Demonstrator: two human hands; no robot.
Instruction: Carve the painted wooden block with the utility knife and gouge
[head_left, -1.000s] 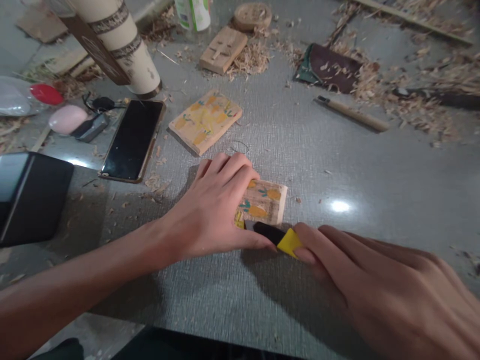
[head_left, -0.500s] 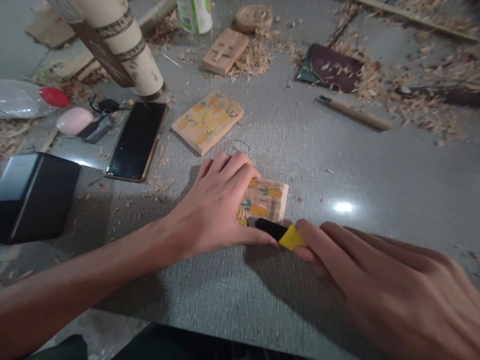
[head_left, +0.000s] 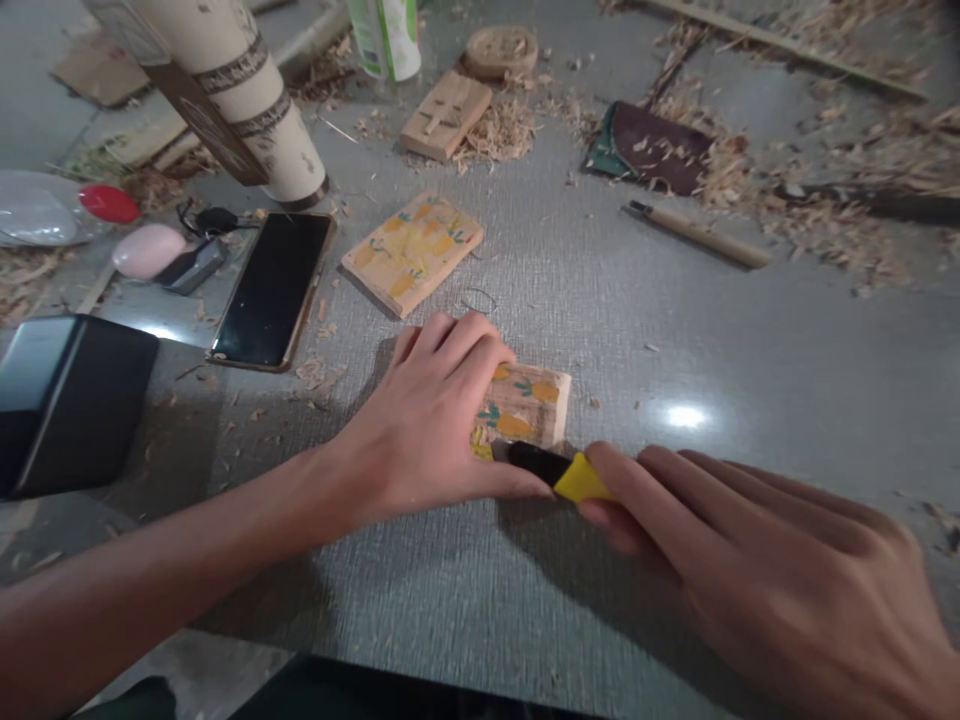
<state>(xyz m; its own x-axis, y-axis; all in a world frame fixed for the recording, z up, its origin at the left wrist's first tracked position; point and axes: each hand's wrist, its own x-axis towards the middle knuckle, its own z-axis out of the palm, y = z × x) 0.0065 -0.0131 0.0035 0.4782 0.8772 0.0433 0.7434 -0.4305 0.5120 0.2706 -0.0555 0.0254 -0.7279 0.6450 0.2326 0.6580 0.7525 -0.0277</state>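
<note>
Since the earlier frames only the view has shifted slightly; hands and board keep nearly the same places. The left hand (head_left: 420,430), half-curled, grips the painted wooden board (head_left: 531,400) flat on the grey table (head_left: 420,590). The right hand (head_left: 765,540) is closed around a yellow-and-black knife (head_left: 540,462), its blade at the board's near side (exact contact is unclear), alongside the left thumb (head_left: 510,480).

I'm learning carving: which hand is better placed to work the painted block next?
Probably the right hand: it grips the knife, whose blade is at the painted block. The left hand partly covers the block, seemingly steadying it.
</note>
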